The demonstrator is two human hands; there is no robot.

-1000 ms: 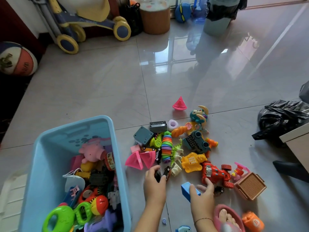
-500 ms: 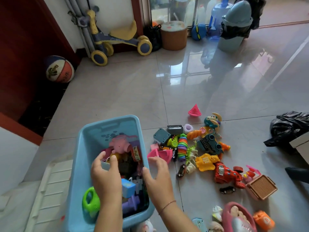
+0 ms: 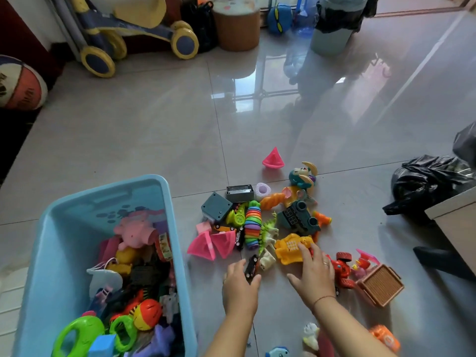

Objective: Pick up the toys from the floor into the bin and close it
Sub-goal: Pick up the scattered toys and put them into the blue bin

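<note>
A light blue bin (image 3: pixel 168 202) stands on the floor at the lower left, filled with several toys, among them a pink pig (image 3: pixel 135 231) and a blue block (image 3: pixel 103 345). To its right lies a pile of toys: pink boats (image 3: pixel 211 244), a rainbow slug (image 3: pixel 252 228), a yellow phone (image 3: pixel 289 247), a red vehicle (image 3: pixel 343 273). My left hand (image 3: pixel 239 289) grips a small dark toy car (image 3: pixel 252 266) at the pile's near edge. With fingers spread, my right hand (image 3: pixel 313 275) touches the yellow phone and partly covers the red vehicle.
A brown toy basket (image 3: pixel 380 284) and an orange toy (image 3: pixel 385 337) lie to the right. A black bag (image 3: pixel 425 181) and a furniture corner (image 3: pixel 456 222) sit farther right. A basketball (image 3: pixel 20 83), ride-on scooter (image 3: pixel 128 34), brown stool (image 3: pixel 235 24) and trash can (image 3: pixel 334 24) line the back.
Both hands carried toys from the pile to the bin, where the blue block now lies. They have come back to the pile; the left one has taken hold of a small car.
</note>
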